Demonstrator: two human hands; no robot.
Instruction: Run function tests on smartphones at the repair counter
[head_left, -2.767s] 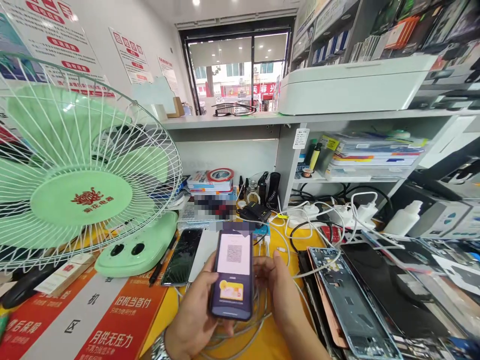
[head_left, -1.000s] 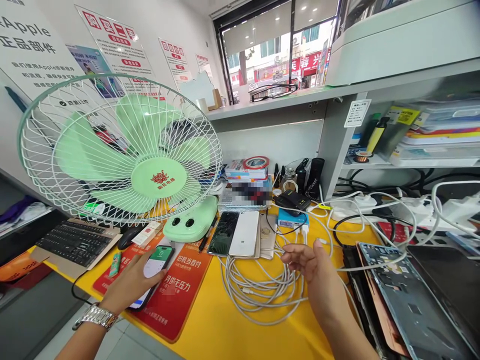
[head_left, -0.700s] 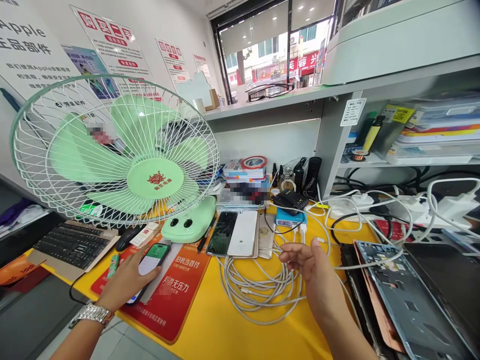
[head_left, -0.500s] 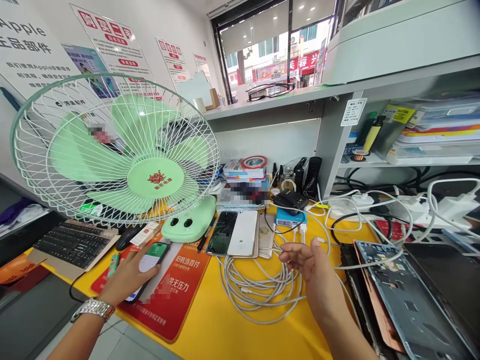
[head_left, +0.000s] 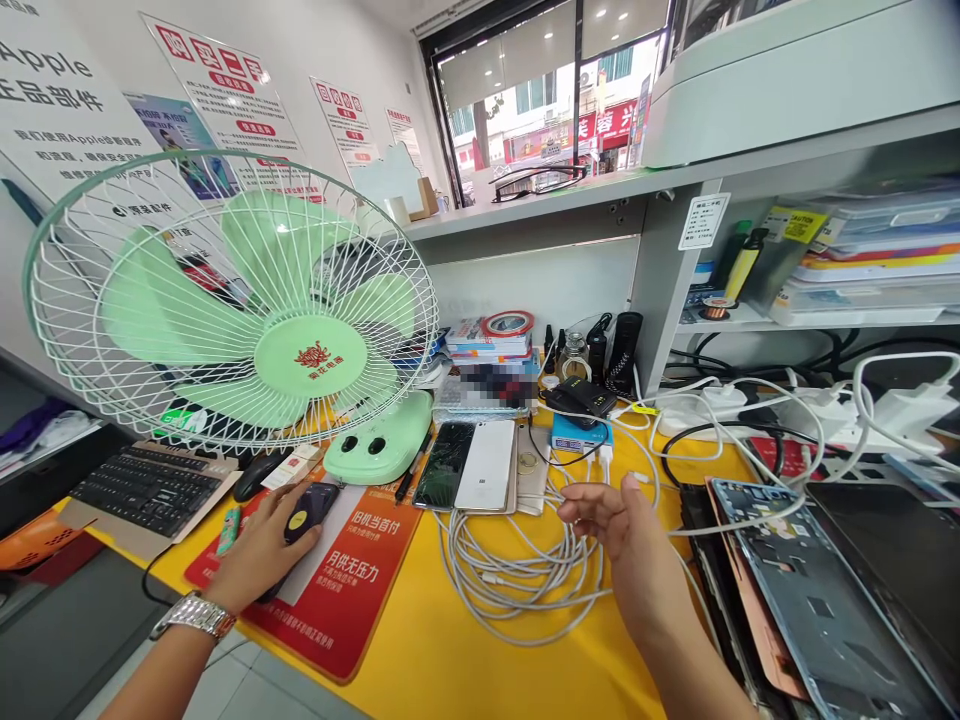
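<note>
1. Dark rectangular glass-faced smartphone (head_left: 319,500), round yellow mark showing, slanted on a red-and-grey printed flat mat (head_left: 360,580), toward the left of the yellow flat worktop (head_left: 450,670).

2. Left hand (head_left: 259,548) laid across the smartphone, thumb along the right long edge, fingers toward the other; apparently grasping, firmness impossible to tell.

3. Likeliest trouble, as a judgement: a drop to the pale grey tiled floor (head_left: 259,695). Cause: lower end near the worktop's front edge, coupled with any loose hold.

4. Chance of an unwanted tap on the glass, from fingers lying over it.

5. Possible knock to a small white cardboard box (head_left: 291,467) or a black rounded computer mouse (head_left: 257,478), near the fingertips, through a forward push.

6. Right hand (head_left: 622,540) half curled, holding nothing, close to a loose coil of thin whitish cable (head_left: 510,578); contact impossible to tell. Danger of a snagged loop, from a careless sweep.

7. Beside the right forearm, a blue-edged dark flat phone frame (head_left: 817,590), exposed to a sideways nudge.
</note>
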